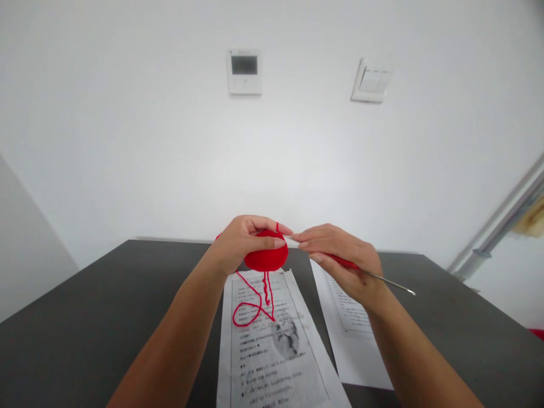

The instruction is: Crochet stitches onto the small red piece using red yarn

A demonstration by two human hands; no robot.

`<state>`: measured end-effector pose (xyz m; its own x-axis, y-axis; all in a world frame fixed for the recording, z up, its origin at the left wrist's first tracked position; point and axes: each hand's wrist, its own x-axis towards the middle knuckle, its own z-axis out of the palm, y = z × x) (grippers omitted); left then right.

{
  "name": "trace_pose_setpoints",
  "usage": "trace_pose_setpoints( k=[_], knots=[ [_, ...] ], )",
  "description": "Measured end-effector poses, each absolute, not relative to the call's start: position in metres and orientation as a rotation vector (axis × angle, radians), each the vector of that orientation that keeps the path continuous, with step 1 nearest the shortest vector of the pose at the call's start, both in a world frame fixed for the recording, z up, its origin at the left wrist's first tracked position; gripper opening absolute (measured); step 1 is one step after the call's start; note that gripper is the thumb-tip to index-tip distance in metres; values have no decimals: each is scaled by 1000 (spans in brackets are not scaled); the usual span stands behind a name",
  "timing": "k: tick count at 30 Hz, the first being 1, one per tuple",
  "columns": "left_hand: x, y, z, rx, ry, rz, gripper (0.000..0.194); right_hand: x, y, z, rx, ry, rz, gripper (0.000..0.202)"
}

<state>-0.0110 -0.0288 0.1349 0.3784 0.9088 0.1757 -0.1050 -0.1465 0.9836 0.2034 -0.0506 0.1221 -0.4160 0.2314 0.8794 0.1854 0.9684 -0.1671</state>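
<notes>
Between thumb and fingers, my left hand [242, 243] grips a rounded red crocheted piece [267, 258], with a strand of red yarn looped over the index finger. My right hand [344, 255] is closed around a crochet hook [389, 281] with a red grip, its far metal end sticking out to the lower right. The hook's tip meets the top right edge of the red piece, close to the left index fingertip. Loose red yarn [247, 324] hangs below the piece and curls over a printed sheet [255, 368].
A second printed sheet [361, 362] lies under my right forearm on the dark table [450, 328]. Behind the table is a white wall with a thermostat panel [245, 72] and a light switch [372, 81]. A grey pole [505, 226] stands at the far right.
</notes>
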Motion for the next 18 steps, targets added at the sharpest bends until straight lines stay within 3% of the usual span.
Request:
trace_pose_setpoints(
  k=[9, 18],
  knots=[
    [-25, -28, 145, 1504, 786, 875, 21, 198, -56, 117, -395, -1807, 532, 20],
    [-33, -17, 140, 1546, 675, 675, 12, 213, -60, 134, -244, -2276, 258, 23]
  ],
)
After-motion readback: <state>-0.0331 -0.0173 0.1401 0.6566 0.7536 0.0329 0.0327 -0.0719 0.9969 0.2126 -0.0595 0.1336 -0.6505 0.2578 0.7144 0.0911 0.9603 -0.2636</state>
